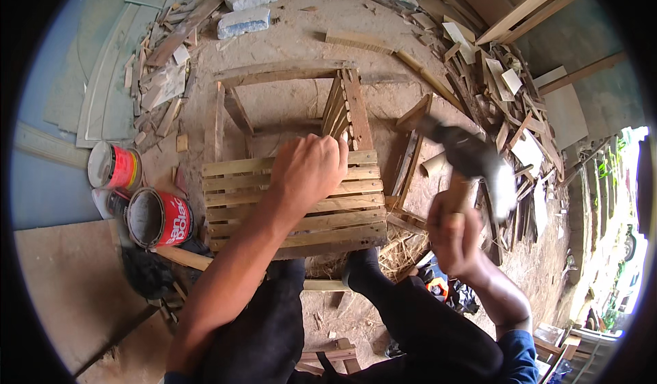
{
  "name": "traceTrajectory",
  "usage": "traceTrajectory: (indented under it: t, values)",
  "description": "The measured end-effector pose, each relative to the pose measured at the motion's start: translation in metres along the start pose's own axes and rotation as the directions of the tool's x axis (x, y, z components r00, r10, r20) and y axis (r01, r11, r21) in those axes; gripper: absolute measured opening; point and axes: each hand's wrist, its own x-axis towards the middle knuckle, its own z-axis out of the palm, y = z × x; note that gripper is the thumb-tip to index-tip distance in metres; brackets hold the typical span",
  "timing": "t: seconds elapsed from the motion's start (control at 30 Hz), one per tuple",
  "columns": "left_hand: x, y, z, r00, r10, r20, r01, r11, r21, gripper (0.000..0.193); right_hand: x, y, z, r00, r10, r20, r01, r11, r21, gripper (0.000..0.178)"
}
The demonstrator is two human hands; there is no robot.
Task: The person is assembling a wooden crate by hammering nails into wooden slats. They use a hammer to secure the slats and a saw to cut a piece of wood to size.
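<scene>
My right hand [453, 237] grips a hammer [464, 191] by its wooden handle. The hammer's dark head is raised off to the right of the frame and smeared by motion. My left hand [311, 168] is closed in a pinch above the slatted panel, near its far edge. What its fingertips hold, if anything, is too small to make out. Narrow pale slats [342, 202] lie side by side across the near part of a wooden frame [287, 74]. More slats stand along the frame's right inner side, and its far part is open.
Two red paint cans [176, 220] [124, 168] stand at the left. Wood scraps [510, 120] pile up along the right, with more offcuts at the far left. Two whitish blocks [244, 22] lie at the back. A smaller wooden frame [409, 161] sits right of the slats.
</scene>
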Motion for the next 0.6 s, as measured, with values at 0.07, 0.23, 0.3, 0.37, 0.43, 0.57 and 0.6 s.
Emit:
traceTrajectory:
  t: [0.07, 0.23, 0.3, 0.37, 0.43, 0.57, 0.6]
  values:
    - [0.0, 0.001, 0.001, 0.992, -0.094, 0.09, 0.097, 0.995, -0.028, 0.05, 0.006, 0.006, 0.004, 0.91, 0.377, 0.173, -0.34, 0.916, -0.211, 0.054]
    - [0.006, -0.002, 0.003, 0.999, -0.054, 0.0, 0.054, 0.997, -0.048, 0.05, 0.001, 0.008, -0.005, 0.967, 0.251, 0.033, -0.252, 0.968, 0.017, 0.051]
    - [0.006, -0.002, 0.002, 1.0, -0.009, -0.023, 0.008, 1.0, -0.029, 0.05, -0.002, 0.011, -0.004, 0.998, 0.041, 0.047, -0.042, 0.999, 0.012, 0.05]
    - [0.007, -0.001, 0.001, 0.997, -0.064, 0.053, 0.065, 0.998, -0.011, 0.05, -0.001, 0.015, 0.002, 0.982, 0.109, 0.155, -0.105, 0.994, -0.04, 0.045]
    - [0.008, -0.001, 0.0, 0.984, -0.129, 0.126, 0.132, 0.991, -0.019, 0.05, 0.002, 0.019, 0.004, 0.825, 0.523, 0.216, -0.497, 0.852, -0.164, 0.041]
    - [0.009, -0.001, 0.0, 0.987, -0.114, 0.114, 0.121, 0.991, -0.054, 0.051, -0.001, 0.018, 0.002, 0.886, 0.439, 0.15, -0.427, 0.898, -0.102, 0.048]
    - [0.01, -0.001, 0.0, 0.987, -0.108, 0.118, 0.115, 0.992, -0.056, 0.052, -0.003, 0.016, 0.002, 0.911, 0.374, 0.174, -0.368, 0.927, -0.066, 0.049]
